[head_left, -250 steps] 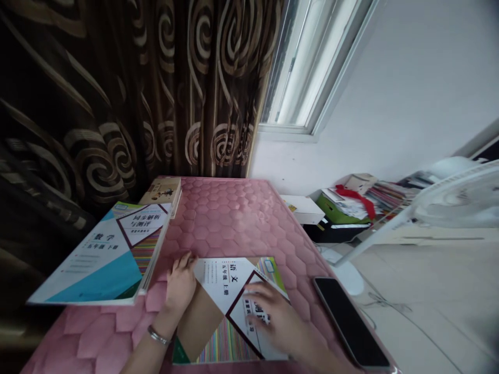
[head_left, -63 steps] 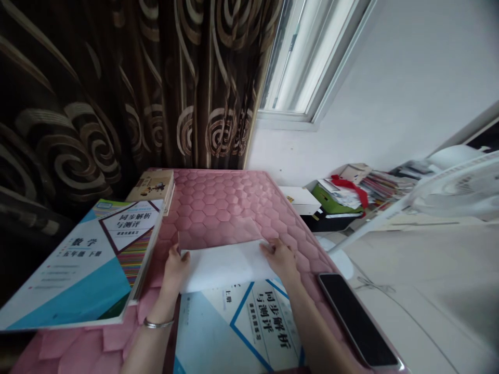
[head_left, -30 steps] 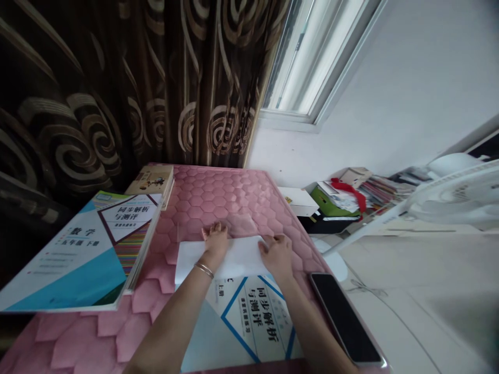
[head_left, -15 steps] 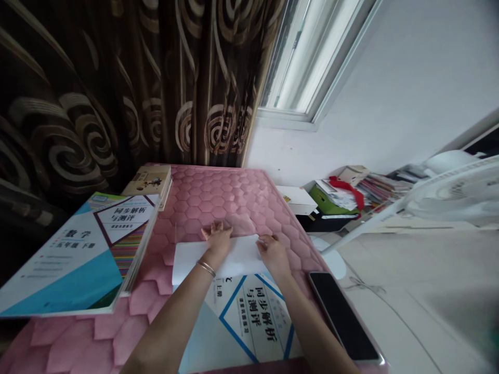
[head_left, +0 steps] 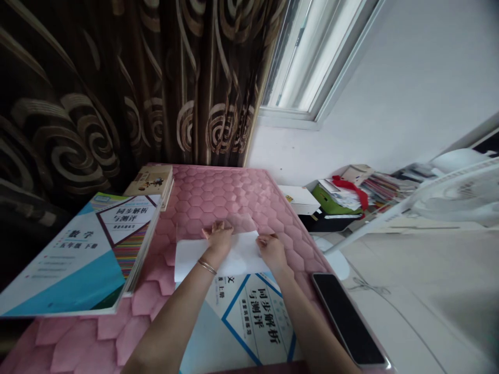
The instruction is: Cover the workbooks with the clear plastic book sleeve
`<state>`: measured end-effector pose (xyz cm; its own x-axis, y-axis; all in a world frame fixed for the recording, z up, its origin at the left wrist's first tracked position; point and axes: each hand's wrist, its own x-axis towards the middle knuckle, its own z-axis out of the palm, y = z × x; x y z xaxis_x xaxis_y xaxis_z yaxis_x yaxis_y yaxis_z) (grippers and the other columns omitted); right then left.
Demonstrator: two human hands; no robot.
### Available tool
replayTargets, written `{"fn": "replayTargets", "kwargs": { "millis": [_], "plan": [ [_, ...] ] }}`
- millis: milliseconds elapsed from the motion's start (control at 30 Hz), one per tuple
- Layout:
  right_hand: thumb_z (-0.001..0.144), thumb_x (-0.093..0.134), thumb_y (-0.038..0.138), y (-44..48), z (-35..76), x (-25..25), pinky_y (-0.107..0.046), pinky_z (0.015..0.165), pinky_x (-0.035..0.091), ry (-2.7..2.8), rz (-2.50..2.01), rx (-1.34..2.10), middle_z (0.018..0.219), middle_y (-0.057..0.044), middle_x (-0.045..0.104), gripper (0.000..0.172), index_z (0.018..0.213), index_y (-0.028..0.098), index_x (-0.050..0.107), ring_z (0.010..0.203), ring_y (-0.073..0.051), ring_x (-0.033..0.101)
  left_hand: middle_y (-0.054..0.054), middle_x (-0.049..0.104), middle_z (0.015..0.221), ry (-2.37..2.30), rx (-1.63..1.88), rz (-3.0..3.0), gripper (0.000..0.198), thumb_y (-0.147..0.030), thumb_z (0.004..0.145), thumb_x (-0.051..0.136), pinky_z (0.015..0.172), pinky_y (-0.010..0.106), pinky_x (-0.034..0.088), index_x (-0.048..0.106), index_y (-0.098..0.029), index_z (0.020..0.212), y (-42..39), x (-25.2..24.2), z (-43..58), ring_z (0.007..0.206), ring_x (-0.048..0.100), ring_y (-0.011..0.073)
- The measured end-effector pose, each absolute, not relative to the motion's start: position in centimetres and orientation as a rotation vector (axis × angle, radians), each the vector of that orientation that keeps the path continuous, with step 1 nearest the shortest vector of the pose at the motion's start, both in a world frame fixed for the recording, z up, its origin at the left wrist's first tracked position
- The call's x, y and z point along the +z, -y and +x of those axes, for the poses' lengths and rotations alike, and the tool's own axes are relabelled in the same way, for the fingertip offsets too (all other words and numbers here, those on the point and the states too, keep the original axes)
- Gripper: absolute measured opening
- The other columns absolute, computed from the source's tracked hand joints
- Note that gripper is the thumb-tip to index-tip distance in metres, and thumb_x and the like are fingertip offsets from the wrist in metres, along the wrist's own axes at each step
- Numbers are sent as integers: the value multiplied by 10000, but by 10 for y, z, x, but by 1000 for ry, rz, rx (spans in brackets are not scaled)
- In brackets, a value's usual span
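A workbook [head_left: 212,332] with a white and pale blue cover and blue lines lies in front of me, its printing turned sideways. Across its far part rests a white paper sheet or flap [head_left: 242,257]. My left hand [head_left: 219,242], with bangles at the wrist, lies on this paper with its fingers spread past the far edge. At the paper's far right corner my right hand [head_left: 272,251] is closed, thumb and fingers pinching the edge. Beyond the paper a see-through film [head_left: 244,223] shows faintly on the tablecloth; how it joins the book I cannot tell.
On the left lies a stack of workbooks [head_left: 78,259], with a brown-covered book [head_left: 150,182] behind it. A phone [head_left: 346,317] rests by the right edge of the pink-covered table [head_left: 218,192]. Past that edge are a white box [head_left: 300,200] and a white fan [head_left: 440,192].
The view has shifted slightly. The far edge of the white paper near my right hand sits a little higher, and the clear film beyond shows more. Both hands keep nearly the same place.
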<state>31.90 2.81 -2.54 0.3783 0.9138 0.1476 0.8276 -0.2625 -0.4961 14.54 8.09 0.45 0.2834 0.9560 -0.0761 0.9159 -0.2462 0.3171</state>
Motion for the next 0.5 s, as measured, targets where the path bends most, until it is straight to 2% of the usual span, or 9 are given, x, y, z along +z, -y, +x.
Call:
{"fn": "replayTargets", "kwargs": {
  "millis": [167, 333, 500],
  "plan": [
    [850, 538, 194, -28, 322, -29, -278, 795, 506, 1439, -2120, 255, 1069, -129, 679, 244, 974, 143, 742, 824, -188, 680, 83, 433, 1497, -1781, 170, 2261, 486, -99, 898, 381, 1042, 694, 252, 635, -317, 1250, -83, 3, 120, 1383, 333, 366],
    [871, 506, 195, -29, 321, -29, -260, 777, 496, 1466, -2142, 217, 1085, -117, 675, 266, 989, 156, 741, 868, -188, 674, 54, 443, 1492, -1902, 168, 2188, 469, -132, 902, 391, 1054, 703, 248, 631, -352, 1240, -80, 7, 76, 1382, 344, 328],
    [874, 499, 200, -30, 318, -27, -265, 753, 491, 1445, -2180, 175, 1060, -118, 676, 271, 984, 159, 744, 867, -194, 676, 114, 528, 1401, -1989, 279, 2101, 435, -179, 925, 367, 1023, 596, 381, 663, -312, 1215, -75, 7, 47, 1331, 416, 320]
  ]
}}
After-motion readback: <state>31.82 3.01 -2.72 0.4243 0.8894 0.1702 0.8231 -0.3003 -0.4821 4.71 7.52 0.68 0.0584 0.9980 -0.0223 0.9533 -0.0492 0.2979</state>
